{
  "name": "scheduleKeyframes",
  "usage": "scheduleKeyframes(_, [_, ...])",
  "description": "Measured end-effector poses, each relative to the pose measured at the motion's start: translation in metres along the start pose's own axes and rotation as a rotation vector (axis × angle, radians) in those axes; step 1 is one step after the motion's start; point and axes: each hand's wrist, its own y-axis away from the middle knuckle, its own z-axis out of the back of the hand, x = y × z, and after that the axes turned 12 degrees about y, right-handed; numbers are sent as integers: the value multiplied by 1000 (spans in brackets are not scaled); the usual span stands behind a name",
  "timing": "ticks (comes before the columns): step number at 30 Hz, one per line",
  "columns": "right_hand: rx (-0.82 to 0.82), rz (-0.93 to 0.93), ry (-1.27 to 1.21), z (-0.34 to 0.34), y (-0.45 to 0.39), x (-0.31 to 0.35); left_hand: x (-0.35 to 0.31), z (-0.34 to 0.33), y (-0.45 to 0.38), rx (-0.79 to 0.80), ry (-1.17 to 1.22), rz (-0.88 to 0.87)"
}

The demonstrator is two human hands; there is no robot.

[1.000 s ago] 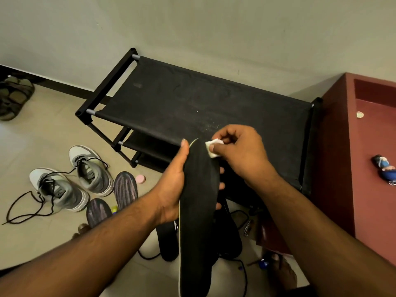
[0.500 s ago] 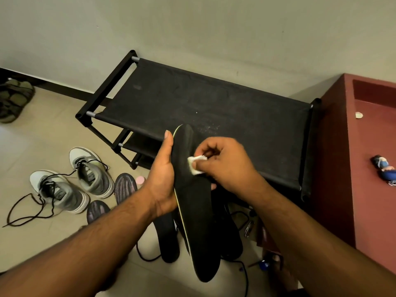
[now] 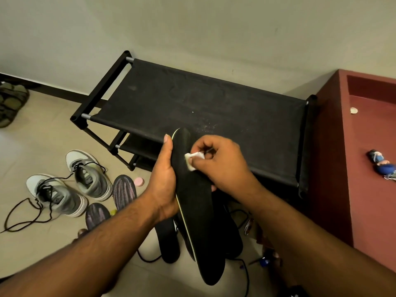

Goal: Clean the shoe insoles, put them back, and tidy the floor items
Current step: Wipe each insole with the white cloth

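A long black insole (image 3: 199, 211) with a pale edge is held upright in front of me; my left hand (image 3: 164, 179) grips its left side. My right hand (image 3: 218, 163) pinches a small white wipe (image 3: 192, 158) and presses it against the insole's upper part. Below it on the floor lie more black insoles (image 3: 168, 243). Two purplish-grey insoles (image 3: 124, 190) lie next to a pair of grey sneakers (image 3: 70, 185) with loose black laces.
A black fabric shoe rack (image 3: 192, 99) stands against the wall. A dark red cabinet (image 3: 364, 168) is at the right, with a small blue figure (image 3: 382, 165) on it. A pink cap (image 3: 138, 181), cables and small items lie on the floor. Olive sandals (image 3: 10, 101) sit far left.
The insole has swung from leaning toward me to more upright and lower. My right hand with the wipe slid down from its tip onto the upper surface.
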Motion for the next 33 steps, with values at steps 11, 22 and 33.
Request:
scheduleKeyframes(11, [190,22,-87,-4,-2,4,-12,3,-2,-36,-4,-108])
scheduleKeyframes(22, [-33,-59,178,21,-16,-9,-16,3,-1,-62,-30,-121])
scheduleKeyframes(33, [-98,-19,108,15,-12,-8,-1,0,3,21,-34,16])
